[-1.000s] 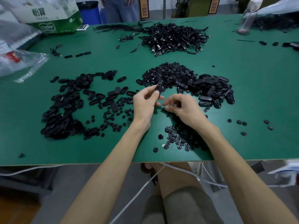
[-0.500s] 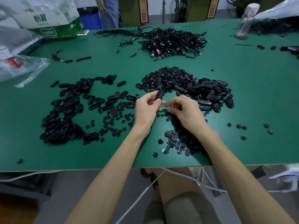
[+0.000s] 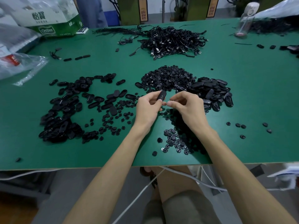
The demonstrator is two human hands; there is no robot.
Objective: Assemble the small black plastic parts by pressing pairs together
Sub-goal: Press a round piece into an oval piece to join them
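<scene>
Lying near the front edge of the green table (image 3: 97, 156), small round black plastic discs (image 3: 174, 142), left hand (image 3: 148, 109) pinching a black oval plastic shell (image 3: 161, 95) above the tabletop, right hand (image 3: 187, 108) just beside, fingertips curled together, hold unclear, heap of black plastic parts (image 3: 168, 76) beyond, tangled black cables (image 3: 174, 41) farthest.

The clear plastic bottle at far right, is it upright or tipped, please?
Upright: the clear plastic bottle stands on its base, lid uppermost.

hands (image 3: 148, 110) 2 | held oval part (image 3: 161, 97) 1 | bottle (image 3: 244, 18) 1 | carton (image 3: 53, 21) 1
</scene>
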